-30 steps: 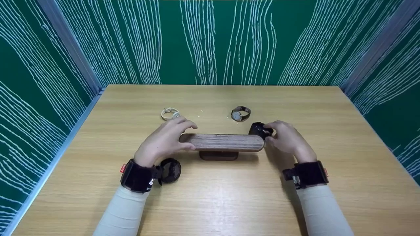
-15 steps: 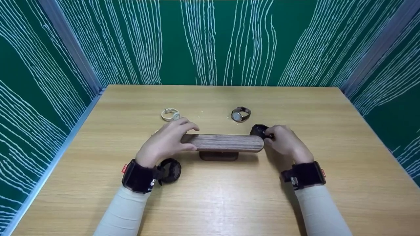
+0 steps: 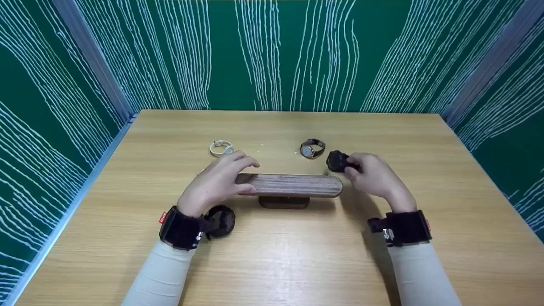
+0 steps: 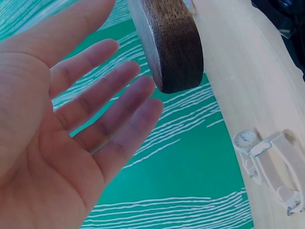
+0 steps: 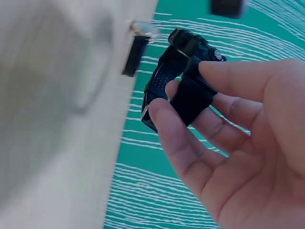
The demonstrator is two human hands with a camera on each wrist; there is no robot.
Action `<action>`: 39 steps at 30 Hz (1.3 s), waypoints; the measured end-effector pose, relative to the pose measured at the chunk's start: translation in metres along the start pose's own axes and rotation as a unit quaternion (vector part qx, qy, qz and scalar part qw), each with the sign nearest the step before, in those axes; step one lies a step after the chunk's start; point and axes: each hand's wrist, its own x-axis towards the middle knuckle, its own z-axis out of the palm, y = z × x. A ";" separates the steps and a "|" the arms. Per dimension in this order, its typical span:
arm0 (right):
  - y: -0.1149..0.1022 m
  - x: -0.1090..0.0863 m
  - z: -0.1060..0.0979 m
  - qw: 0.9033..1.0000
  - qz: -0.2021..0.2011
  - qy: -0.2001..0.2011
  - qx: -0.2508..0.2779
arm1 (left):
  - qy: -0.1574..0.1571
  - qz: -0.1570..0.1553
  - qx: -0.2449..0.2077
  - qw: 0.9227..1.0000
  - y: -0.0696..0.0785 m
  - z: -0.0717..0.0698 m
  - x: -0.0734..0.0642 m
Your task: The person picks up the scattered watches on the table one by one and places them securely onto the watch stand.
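Observation:
My right hand pinches the strap of a black watch between thumb and fingers. In the right wrist view this watch shows its strap forming a loop, raised beyond the right end of the wood-grain bar. That bar lies level on a short brown base, as a watch stand. At its left end is my left hand, fingers spread and relaxed around the end. In the left wrist view the palm is bare and the rounded bar end is just past the fingertips.
Beyond the bar, a white watch and a dark-strapped watch with a pale dial lie on the wooden table. Another black watch lies beside my left wrist. Green walls with white lines enclose the table's back and sides.
My right hand has closed its fingers on the black watch and lifted it up, slightly away from the bar's right end. The left hand has barely moved.

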 end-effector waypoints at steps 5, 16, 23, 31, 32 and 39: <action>-0.020 -0.003 -0.009 1.000 -0.003 0.009 0.018 | 0.021 0.007 0.007 1.000 0.001 0.001 0.002; -0.063 -0.013 -0.012 0.995 -0.092 0.009 0.047 | 0.070 0.042 0.016 0.996 0.006 0.003 0.006; -0.081 -0.019 -0.006 0.988 -0.132 -0.034 0.077 | 0.081 0.086 0.006 0.993 0.011 0.006 0.009; -0.093 -0.021 0.001 0.980 -0.153 -0.088 0.089 | 0.066 0.113 0.000 0.991 0.018 0.013 0.012; -0.094 -0.021 0.002 0.979 -0.158 -0.092 0.088 | 0.064 0.115 -0.001 0.991 0.019 0.014 0.013; -0.098 -0.022 0.005 0.973 -0.182 -0.106 0.093 | 0.058 0.136 -0.007 0.989 0.023 0.018 0.015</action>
